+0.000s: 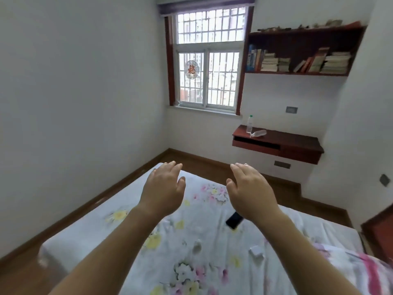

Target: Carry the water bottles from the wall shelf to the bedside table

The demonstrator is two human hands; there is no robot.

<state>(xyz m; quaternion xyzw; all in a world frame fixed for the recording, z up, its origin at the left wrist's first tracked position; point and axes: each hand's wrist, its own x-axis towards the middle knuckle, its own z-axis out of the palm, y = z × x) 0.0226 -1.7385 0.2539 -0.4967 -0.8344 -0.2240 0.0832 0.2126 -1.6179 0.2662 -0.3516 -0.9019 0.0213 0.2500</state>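
Bed (191,241) sits between hands and wall shelf (297,139). Shelf's right end bare; two bottles (253,129) crowd its left corner.

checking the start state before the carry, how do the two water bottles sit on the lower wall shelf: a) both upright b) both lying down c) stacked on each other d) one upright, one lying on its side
d: the upright bottle stands near the left end of the lower wall shelf, and the lying bottle rests on its side just right of it.
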